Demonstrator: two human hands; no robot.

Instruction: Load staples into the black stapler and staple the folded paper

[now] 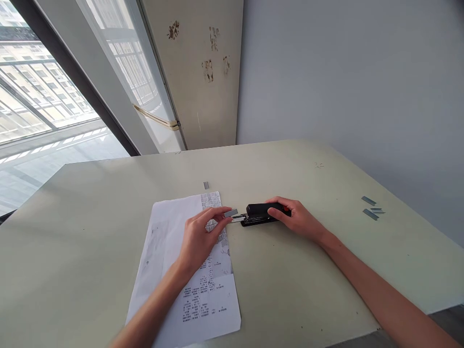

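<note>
A black stapler (261, 213) lies on the pale green table (108, 193), its metal staple tray pulled out toward the left. My right hand (299, 220) wraps around the stapler's rear end, fingers closed on it. My left hand (201, 237) pinches a small grey strip of staples (231, 212) right at the open tray's end. Under my left hand lies a printed sheet of paper (188, 270).
A short staple strip (206, 185) lies just beyond the paper. Three more staple strips (371, 208) lie at the table's right. A grey wall stands behind the table, with a window and a stained panel at the left.
</note>
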